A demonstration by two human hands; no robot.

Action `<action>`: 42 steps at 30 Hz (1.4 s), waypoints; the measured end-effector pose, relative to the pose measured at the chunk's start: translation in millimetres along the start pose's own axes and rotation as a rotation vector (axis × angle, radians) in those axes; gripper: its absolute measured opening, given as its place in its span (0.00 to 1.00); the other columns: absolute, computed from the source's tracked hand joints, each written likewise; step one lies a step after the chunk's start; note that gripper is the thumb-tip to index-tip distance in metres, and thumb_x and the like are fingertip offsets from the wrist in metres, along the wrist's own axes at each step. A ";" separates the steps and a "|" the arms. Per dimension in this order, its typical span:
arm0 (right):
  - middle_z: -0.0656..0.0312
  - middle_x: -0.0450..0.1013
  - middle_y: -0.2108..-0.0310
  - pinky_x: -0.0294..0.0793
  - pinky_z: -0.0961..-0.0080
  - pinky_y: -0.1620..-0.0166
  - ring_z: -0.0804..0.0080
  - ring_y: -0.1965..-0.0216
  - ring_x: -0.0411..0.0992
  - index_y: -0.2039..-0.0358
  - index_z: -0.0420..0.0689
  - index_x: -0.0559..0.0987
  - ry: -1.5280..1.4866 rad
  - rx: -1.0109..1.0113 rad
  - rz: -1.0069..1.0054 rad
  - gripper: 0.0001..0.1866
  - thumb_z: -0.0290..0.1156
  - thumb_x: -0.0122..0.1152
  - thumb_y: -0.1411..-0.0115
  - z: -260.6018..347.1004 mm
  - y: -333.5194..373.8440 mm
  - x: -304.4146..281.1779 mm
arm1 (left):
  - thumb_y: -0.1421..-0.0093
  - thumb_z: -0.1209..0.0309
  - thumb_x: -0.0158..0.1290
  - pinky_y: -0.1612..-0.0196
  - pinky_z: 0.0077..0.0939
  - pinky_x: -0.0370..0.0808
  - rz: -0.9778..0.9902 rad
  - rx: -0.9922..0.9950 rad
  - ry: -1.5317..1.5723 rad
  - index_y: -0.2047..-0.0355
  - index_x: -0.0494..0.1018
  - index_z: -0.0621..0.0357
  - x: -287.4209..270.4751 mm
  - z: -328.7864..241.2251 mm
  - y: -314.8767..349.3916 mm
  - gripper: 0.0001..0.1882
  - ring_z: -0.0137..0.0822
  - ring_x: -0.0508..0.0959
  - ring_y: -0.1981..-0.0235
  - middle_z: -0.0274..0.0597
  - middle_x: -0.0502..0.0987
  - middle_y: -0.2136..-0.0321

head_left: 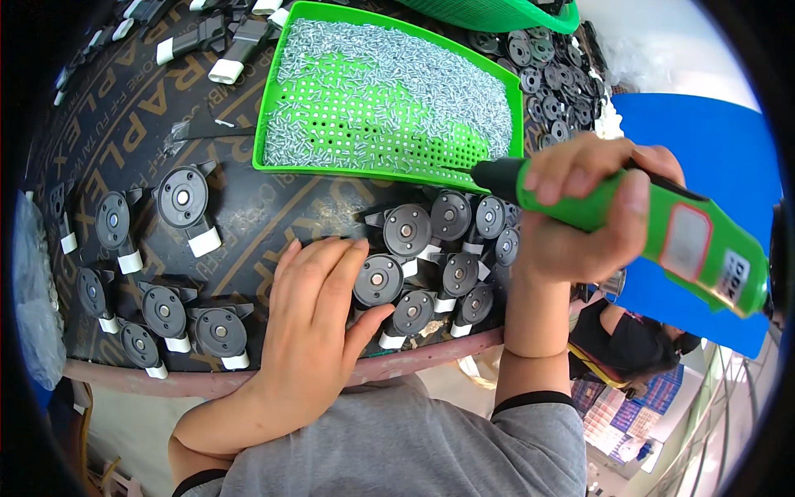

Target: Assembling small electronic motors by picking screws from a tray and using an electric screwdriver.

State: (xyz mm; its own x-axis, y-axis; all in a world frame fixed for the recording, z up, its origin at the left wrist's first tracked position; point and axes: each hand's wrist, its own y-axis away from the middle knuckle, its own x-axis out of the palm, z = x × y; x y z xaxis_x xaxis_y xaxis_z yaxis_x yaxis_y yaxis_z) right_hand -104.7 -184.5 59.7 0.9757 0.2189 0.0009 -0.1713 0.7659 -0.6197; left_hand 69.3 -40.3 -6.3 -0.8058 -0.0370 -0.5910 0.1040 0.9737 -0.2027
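The right hand (584, 207) is clamping its fingers round a green, black-nosed power tool (658, 225); the left hand (313, 302) is resting, thumb and forefinger apart, beside a pale-centred black disc (378, 280).

Large tan capitals run slantwise over the black tabletop (99, 170), clearest at the frame's upper left; smaller tan lettering runs alongside. At the right, the green power tool (654, 217) bears a pale red-bordered label (687, 241), its print unreadable; beyond it sits a white sticker (733, 275) with bold dark characters.
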 end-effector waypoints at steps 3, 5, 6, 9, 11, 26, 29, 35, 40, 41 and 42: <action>0.62 0.62 0.76 0.66 0.74 0.78 0.73 0.79 0.62 0.52 0.42 0.69 -0.134 -0.085 0.068 0.16 0.38 0.44 0.33 34.3 -2.2 -5.8 | 0.46 0.69 0.63 0.39 0.55 0.63 -0.006 0.012 0.010 0.44 0.67 0.67 0.5 -2.9 -2.4 0.31 0.51 0.70 0.46 0.50 0.69 0.48; 0.63 0.63 0.75 0.66 0.75 0.77 0.75 0.79 0.62 0.53 0.39 0.69 -0.222 -0.037 0.080 0.16 0.37 0.49 0.35 62.0 6.0 5.5 | 0.46 0.70 0.63 0.39 0.55 0.63 -0.008 -0.006 0.004 0.44 0.67 0.67 0.6 -2.5 -1.2 0.31 0.51 0.70 0.46 0.50 0.69 0.48; 0.64 0.63 0.76 0.68 0.78 0.78 0.76 0.80 0.64 0.54 0.39 0.69 -0.247 -0.065 0.091 0.15 0.35 0.51 0.36 68.0 10.5 15.0 | 0.47 0.70 0.64 0.39 0.54 0.64 -0.006 -0.003 0.006 0.44 0.67 0.67 0.9 -1.8 -0.7 0.31 0.51 0.70 0.46 0.50 0.68 0.49; 0.63 0.65 0.76 0.73 0.79 0.78 0.75 0.80 0.67 0.53 0.40 0.67 -0.249 -0.056 0.241 0.15 0.35 0.54 0.36 72.8 23.9 23.5 | 0.48 0.71 0.65 0.40 0.54 0.65 -0.018 -0.001 0.023 0.45 0.67 0.66 1.0 -0.2 -0.8 0.32 0.52 0.70 0.46 0.51 0.68 0.49; 0.54 0.69 0.71 0.77 0.67 0.78 0.63 0.77 0.73 0.46 0.44 0.61 -0.302 -0.097 0.483 0.20 0.33 0.57 0.33 63.9 27.2 24.9 | 0.49 0.71 0.65 0.40 0.54 0.65 -0.021 0.002 0.030 0.45 0.68 0.66 0.8 0.7 -1.1 0.32 0.52 0.71 0.47 0.51 0.68 0.49; 0.60 0.68 0.76 0.78 0.75 0.77 0.72 0.81 0.70 0.52 0.44 0.62 -0.213 0.000 0.493 0.18 0.36 0.58 0.34 51.8 28.0 31.7 | 0.49 0.71 0.64 0.40 0.53 0.65 -0.027 0.007 0.025 0.45 0.68 0.67 2.2 -0.3 -0.2 0.32 0.53 0.71 0.47 0.52 0.69 0.50; 0.60 0.68 0.76 0.78 0.75 0.77 0.71 0.81 0.70 0.53 0.44 0.62 -0.282 -0.011 0.502 0.18 0.36 0.59 0.35 45.8 19.5 40.2 | 0.49 0.71 0.64 0.41 0.53 0.66 -0.020 0.015 0.023 0.45 0.68 0.67 2.4 -1.7 -0.7 0.32 0.53 0.71 0.47 0.52 0.69 0.51; 0.59 0.69 0.76 0.77 0.74 0.78 0.70 0.81 0.70 0.53 0.45 0.63 -0.311 -0.070 0.459 0.20 0.33 0.63 0.38 43.7 29.5 43.2 | 0.49 0.71 0.64 0.41 0.53 0.67 -0.020 0.013 0.003 0.45 0.68 0.68 1.8 -2.5 -2.0 0.31 0.53 0.72 0.48 0.52 0.69 0.51; 0.59 0.69 0.76 0.76 0.74 0.79 0.70 0.81 0.70 0.50 0.45 0.63 -0.341 -0.027 0.494 0.22 0.33 0.64 0.39 36.7 25.3 37.8 | 0.49 0.71 0.64 0.41 0.54 0.67 -0.017 0.009 -0.013 0.46 0.68 0.68 2.1 -0.2 -1.1 0.31 0.53 0.72 0.48 0.52 0.70 0.51; 0.59 0.69 0.76 0.75 0.74 0.80 0.70 0.81 0.70 0.50 0.44 0.65 -0.383 -0.004 0.533 0.22 0.33 0.65 0.39 39.2 15.7 38.9 | 0.49 0.71 0.64 0.41 0.54 0.67 -0.019 0.024 -0.006 0.46 0.68 0.68 3.8 -1.6 -2.1 0.31 0.53 0.72 0.48 0.52 0.70 0.51; 0.59 0.69 0.76 0.75 0.75 0.80 0.71 0.81 0.71 0.50 0.43 0.66 -0.425 0.021 0.572 0.22 0.33 0.65 0.40 42.1 9.4 38.9 | 0.49 0.71 0.64 0.41 0.53 0.67 -0.038 0.033 -0.008 0.46 0.68 0.68 6.3 -2.8 -2.4 0.31 0.54 0.72 0.48 0.53 0.70 0.51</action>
State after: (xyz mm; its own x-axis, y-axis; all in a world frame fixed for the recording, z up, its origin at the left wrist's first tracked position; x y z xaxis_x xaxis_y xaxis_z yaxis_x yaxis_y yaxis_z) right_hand -74.1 -143.3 87.0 0.5951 0.8036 -0.0118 -0.6477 0.4708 -0.5990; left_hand 62.3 -42.2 -7.3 -0.8048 -0.0760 -0.5886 0.0924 0.9636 -0.2507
